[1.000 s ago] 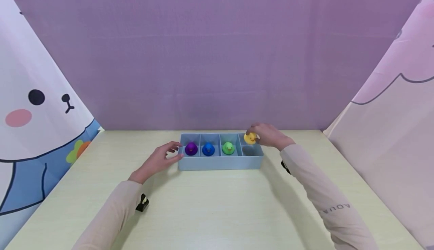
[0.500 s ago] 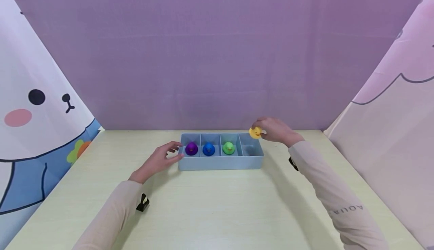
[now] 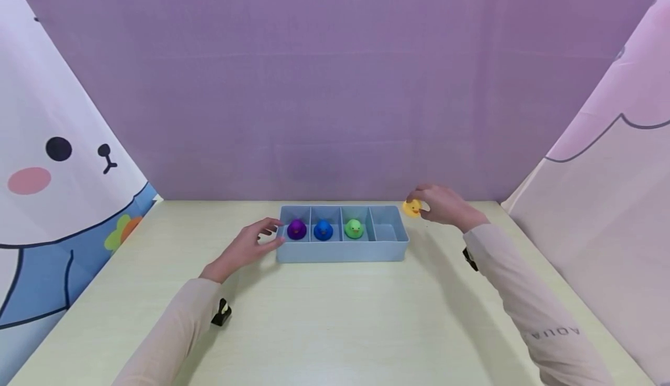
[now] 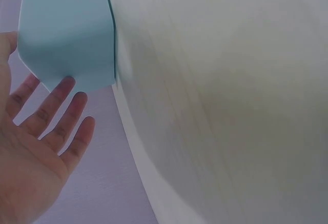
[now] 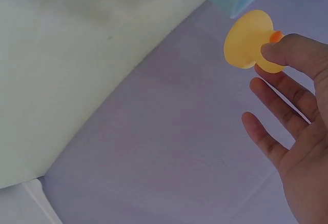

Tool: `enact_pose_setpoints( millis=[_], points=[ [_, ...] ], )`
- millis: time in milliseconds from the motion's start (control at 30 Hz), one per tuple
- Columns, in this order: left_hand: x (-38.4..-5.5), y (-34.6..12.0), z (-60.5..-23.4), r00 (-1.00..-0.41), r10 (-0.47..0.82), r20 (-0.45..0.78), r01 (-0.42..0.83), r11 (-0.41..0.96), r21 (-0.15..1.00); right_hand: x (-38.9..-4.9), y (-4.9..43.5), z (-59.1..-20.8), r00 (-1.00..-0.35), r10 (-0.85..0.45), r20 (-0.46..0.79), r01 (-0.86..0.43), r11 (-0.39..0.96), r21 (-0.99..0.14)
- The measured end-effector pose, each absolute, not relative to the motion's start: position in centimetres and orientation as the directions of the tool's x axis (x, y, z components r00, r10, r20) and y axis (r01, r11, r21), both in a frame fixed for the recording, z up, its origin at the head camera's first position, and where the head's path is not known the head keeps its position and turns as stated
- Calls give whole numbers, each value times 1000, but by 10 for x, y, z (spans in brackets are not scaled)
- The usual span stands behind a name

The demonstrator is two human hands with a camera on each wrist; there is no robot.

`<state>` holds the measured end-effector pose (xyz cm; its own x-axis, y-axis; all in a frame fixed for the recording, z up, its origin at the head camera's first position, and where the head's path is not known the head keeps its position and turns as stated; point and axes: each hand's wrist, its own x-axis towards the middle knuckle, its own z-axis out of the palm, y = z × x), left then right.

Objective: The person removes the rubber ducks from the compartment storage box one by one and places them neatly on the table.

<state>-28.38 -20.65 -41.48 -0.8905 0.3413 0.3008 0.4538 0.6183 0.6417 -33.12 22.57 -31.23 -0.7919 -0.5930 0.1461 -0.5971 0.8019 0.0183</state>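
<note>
A light blue box [image 3: 341,252] with a row of compartments stands near the back of the table. From left to right it holds a purple toy duck [image 3: 296,229], a blue one [image 3: 323,230] and a green one [image 3: 353,229]; the rightmost compartment is empty. My left hand [image 3: 246,248] rests at the box's left end, fingers spread, with thumb and fingertips touching its edge. Just beyond the right end, above the table, my right hand [image 3: 444,203] pinches a yellow toy duck [image 3: 412,208]. In the right wrist view, thumb and index finger grip this duck [image 5: 248,39] while the other fingers extend.
A pale wood-look table [image 3: 335,316] ends at a purple cloth backdrop [image 3: 335,84]. Cartoon-printed cloths hang at the left [image 3: 63,200] and right [image 3: 602,217] sides.
My right hand has carried the yellow duck rightward from over the rightmost compartment to outside the box's right end. The left hand and the box have stayed put.
</note>
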Motion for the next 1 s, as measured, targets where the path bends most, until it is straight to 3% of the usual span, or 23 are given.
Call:
enact_pose_setpoints(
  millis=[467,1000],
  points=[
    [-282,-205,-413,-898,333,289,439,619,651,-331,241,-349,-756,-636,156,-639,768,33],
    [-282,-205,-415,-900,330,285,435,629,645,-331,247,-381,-775,-625,90,-629,778,-16]
  ],
)
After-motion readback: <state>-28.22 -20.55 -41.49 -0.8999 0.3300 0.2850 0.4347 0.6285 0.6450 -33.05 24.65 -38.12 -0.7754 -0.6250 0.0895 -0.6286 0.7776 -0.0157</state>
